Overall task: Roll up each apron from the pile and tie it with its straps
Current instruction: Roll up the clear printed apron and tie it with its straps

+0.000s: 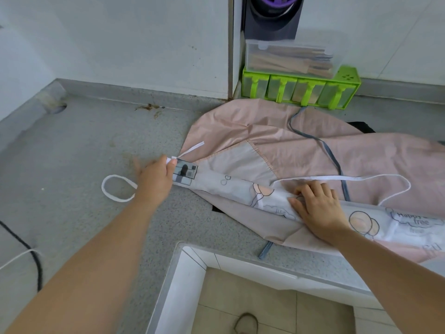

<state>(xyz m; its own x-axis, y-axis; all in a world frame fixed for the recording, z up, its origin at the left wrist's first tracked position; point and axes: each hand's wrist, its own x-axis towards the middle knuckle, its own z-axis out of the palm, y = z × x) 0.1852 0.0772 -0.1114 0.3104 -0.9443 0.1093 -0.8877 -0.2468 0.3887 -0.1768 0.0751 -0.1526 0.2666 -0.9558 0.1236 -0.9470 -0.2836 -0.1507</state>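
A pale grey apron with balloon prints (240,189) lies rolled into a long tube across the grey countertop (96,145). It rests on top of a pink apron (301,150) spread flat. My left hand (154,179) pinches the white strap at the roll's left end, beside a grey checked patch (184,174). A white strap loop (115,188) trails to the left of that hand. My right hand (317,206) presses down on the middle of the roll. Another white strap (375,178) curves over the pink apron to the right.
A green compartment organiser (301,90) with a clear lidded box (289,59) on top stands against the back wall. A grey-blue strap (330,153) runs across the pink apron. A black cable (29,247) lies at the left edge. The counter edge drops to a tiled floor (265,304) in front.
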